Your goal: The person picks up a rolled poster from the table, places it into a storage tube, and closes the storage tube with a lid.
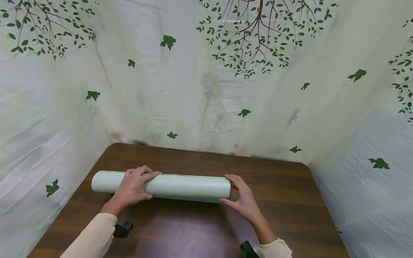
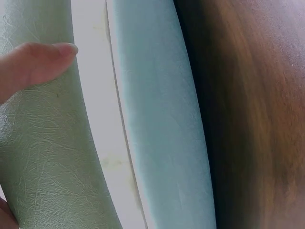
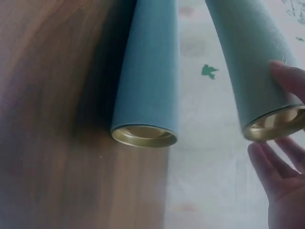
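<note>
A long pale green tube (image 1: 193,184) lies level across the far half of the table in the head view. My left hand (image 1: 133,186) grips it left of its middle, thumb on the near side and fingers over the top. At the right end, my right hand (image 1: 242,199) holds the rim between thumb and fingers. The right wrist view shows that end with a gold-coloured rim and a hollow. A second, bluish tube (image 3: 147,71) appears beside the held one in both wrist views; from the head camera it is mostly hidden.
The brown wooden table (image 1: 277,215) has rounded far corners. White cloth walls (image 1: 193,107) printed with branches and green leaves stand behind it and on both sides. A dark wrist camera (image 1: 123,229) sits by the left sleeve, another (image 1: 248,249) by the right one.
</note>
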Tool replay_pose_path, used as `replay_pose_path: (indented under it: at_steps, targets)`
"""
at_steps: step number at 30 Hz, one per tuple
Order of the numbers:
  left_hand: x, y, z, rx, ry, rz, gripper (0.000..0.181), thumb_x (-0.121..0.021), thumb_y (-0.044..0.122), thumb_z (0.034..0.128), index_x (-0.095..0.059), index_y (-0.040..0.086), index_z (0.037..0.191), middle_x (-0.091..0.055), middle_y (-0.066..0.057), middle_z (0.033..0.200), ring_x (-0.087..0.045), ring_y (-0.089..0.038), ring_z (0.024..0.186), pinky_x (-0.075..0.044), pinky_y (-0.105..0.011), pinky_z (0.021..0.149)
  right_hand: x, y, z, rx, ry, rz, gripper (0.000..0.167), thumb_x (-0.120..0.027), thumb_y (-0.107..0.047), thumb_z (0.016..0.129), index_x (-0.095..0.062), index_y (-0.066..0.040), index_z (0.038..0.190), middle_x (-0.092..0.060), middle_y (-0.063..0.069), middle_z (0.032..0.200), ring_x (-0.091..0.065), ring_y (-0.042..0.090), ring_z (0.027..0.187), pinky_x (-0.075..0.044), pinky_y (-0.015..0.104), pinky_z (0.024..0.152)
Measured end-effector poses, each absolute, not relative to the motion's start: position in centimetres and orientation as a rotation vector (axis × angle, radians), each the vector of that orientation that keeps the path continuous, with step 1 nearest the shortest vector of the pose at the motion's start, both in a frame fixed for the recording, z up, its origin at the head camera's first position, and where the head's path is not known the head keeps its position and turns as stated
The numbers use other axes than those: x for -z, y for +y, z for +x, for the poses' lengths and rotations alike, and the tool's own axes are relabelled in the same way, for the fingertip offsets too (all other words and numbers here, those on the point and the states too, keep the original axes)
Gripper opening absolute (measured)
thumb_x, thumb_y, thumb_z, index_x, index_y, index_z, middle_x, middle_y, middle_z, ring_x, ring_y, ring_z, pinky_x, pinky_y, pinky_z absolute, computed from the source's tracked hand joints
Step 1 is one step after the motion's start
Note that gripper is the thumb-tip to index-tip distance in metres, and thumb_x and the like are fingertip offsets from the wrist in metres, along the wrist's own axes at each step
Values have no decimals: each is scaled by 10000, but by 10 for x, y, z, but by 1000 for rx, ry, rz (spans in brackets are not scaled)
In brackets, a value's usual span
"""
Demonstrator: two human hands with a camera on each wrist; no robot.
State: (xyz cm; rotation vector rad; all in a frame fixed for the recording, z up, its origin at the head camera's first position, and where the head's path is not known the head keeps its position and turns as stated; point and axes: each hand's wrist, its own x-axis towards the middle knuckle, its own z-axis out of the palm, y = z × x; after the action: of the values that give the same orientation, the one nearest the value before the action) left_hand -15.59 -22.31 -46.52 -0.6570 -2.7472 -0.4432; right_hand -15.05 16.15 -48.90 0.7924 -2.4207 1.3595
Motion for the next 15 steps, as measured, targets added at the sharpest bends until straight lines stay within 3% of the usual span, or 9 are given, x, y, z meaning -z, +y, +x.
replay_pose_path:
  at_steps: [15]
  targets:
    - [457,-221,-157,460,-2757,-676,727,-939,189,533,-677,135,1210,-557,-25,1016,-576,-263,957,-339,-556,908,447,133,-154,-772,-2739,861,692,-898,-194,652,-590,-52,1255,-577,104,1220,-542,319,1113,-414,502,940]
